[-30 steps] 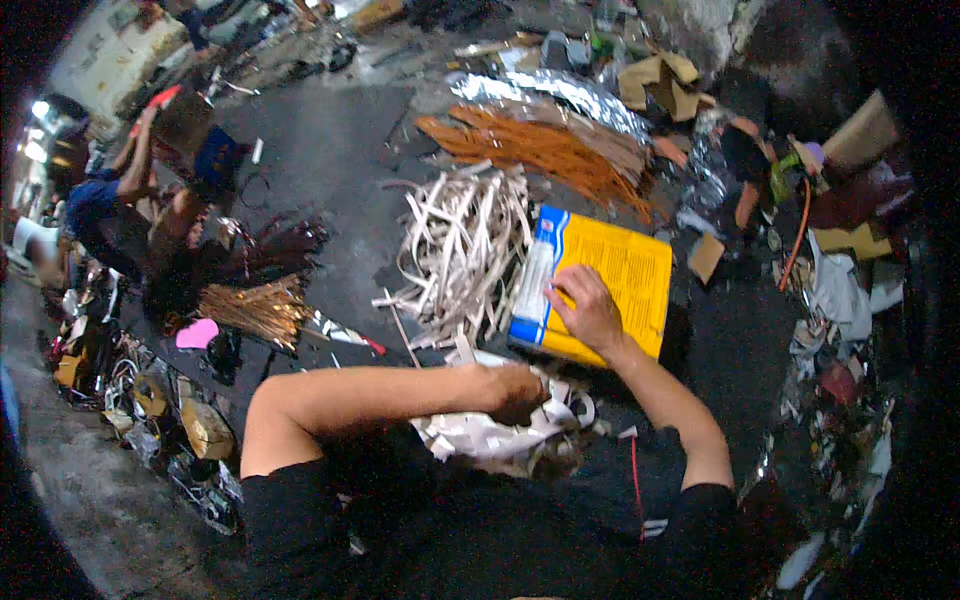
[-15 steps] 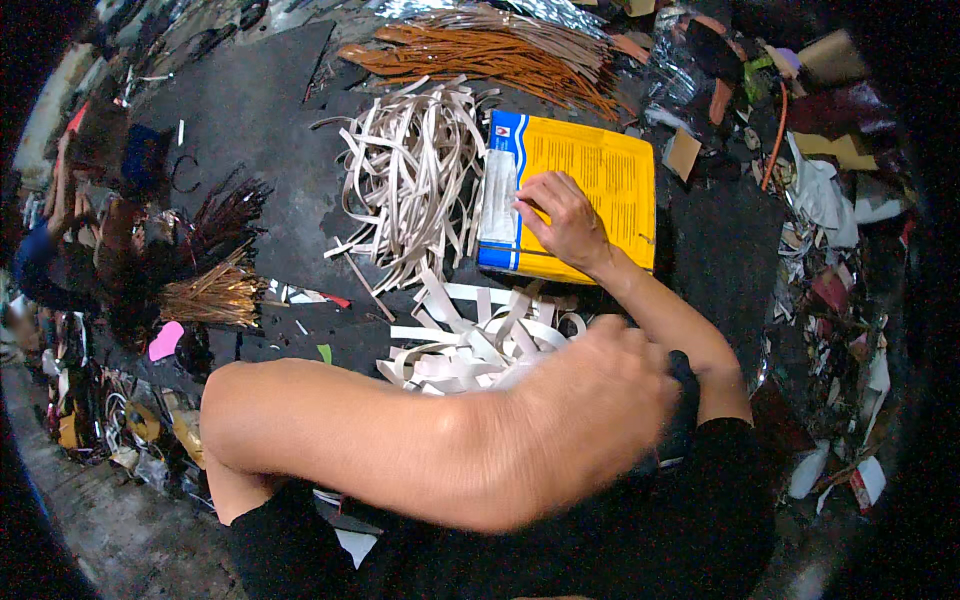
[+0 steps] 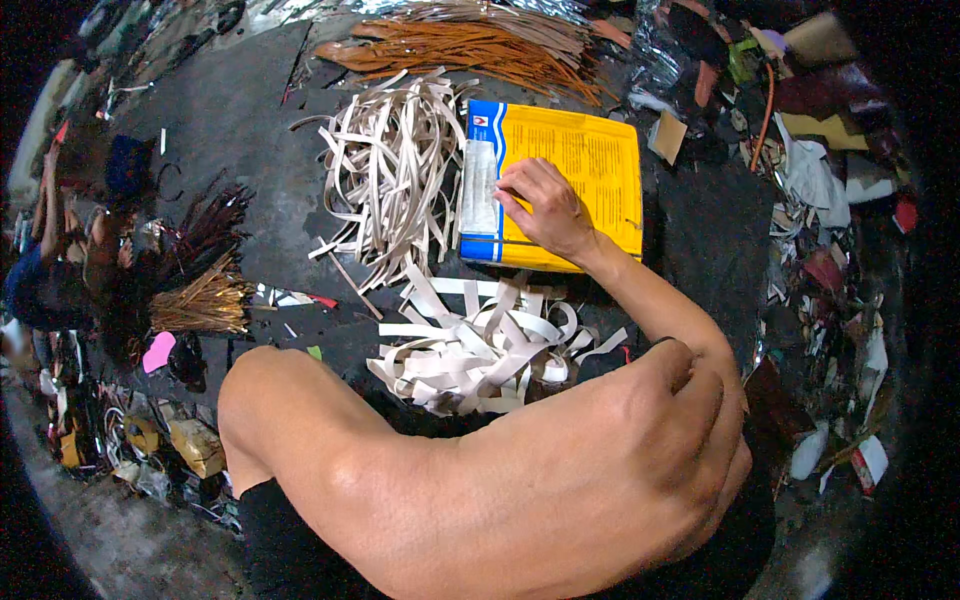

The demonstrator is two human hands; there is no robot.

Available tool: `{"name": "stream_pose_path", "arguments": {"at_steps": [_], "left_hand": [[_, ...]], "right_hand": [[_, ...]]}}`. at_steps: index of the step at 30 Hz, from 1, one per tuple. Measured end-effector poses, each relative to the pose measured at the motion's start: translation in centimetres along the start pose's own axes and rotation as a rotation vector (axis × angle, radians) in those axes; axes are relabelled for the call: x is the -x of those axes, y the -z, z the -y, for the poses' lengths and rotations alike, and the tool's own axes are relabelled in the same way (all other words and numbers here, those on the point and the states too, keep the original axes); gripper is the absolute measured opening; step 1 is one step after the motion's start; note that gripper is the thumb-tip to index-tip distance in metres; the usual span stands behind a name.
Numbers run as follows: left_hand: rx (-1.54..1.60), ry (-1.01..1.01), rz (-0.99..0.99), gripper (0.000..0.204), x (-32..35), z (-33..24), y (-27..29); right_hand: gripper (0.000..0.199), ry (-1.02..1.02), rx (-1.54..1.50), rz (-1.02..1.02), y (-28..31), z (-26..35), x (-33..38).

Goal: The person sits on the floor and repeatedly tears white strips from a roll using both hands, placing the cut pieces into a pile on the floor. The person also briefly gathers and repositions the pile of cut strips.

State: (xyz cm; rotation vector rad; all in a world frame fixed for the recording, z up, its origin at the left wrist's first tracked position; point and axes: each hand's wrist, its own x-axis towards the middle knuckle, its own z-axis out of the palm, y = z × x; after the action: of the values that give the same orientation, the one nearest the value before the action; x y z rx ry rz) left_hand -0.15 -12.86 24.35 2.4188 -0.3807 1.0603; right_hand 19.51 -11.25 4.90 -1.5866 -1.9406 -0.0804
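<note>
My right hand [image 3: 545, 208] rests over a yellow and blue box [image 3: 595, 140], near a pale label patch on its left side. Its fingers are curled, thumb close to the index finger; anything between them is too small to make out. My left arm crosses low in front of me, and my left hand [image 3: 675, 440] is bent against my right arm with fingers curled and tips hidden. A tangled heap of long off-white strips [image 3: 390, 185] lies left of the box. Nearer me is a loose pile of wider white strips [image 3: 475, 350].
Brown strips [image 3: 450, 48] lie beyond the box. A tan strip bundle [image 3: 203, 303] and a pink scrap [image 3: 158, 352] are at left, by what looks like another person's arm [image 3: 50, 205]. Mixed scraps [image 3: 815, 190] litter the right side.
My left hand has shifted right and closer to me, uncovering more of the wider white strips. The view has moved slightly; my right hand stays over the box.
</note>
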Motion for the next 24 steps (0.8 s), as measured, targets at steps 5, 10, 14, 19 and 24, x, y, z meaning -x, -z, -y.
{"name": "stream_pose_path", "arguments": {"at_steps": [5,10,14,19,24], "left_hand": [[0.092,0.152,0.117,0.026,0.3,-0.4,1.5],[0.166,0.164,0.196,0.025,1.5,-0.5,2.9],[0.189,0.175,0.227,0.023,2.1,-0.3,3.5],[0.213,0.175,0.252,0.022,2.0,0.0,3.8],[0.228,0.184,0.274,0.020,2.1,0.1,4.0]], "right_hand": [[0.013,-0.018,0.002,-0.012,-0.6,-0.2,0.3],[0.013,-0.027,0.003,-0.004,-0.1,0.0,0.1],[0.013,-0.033,-0.004,-0.001,-0.6,0.0,0.1],[0.013,-0.043,0.016,0.015,-0.2,0.0,0.2],[0.014,-0.018,-0.012,-0.011,-0.4,-0.2,0.1]]}}
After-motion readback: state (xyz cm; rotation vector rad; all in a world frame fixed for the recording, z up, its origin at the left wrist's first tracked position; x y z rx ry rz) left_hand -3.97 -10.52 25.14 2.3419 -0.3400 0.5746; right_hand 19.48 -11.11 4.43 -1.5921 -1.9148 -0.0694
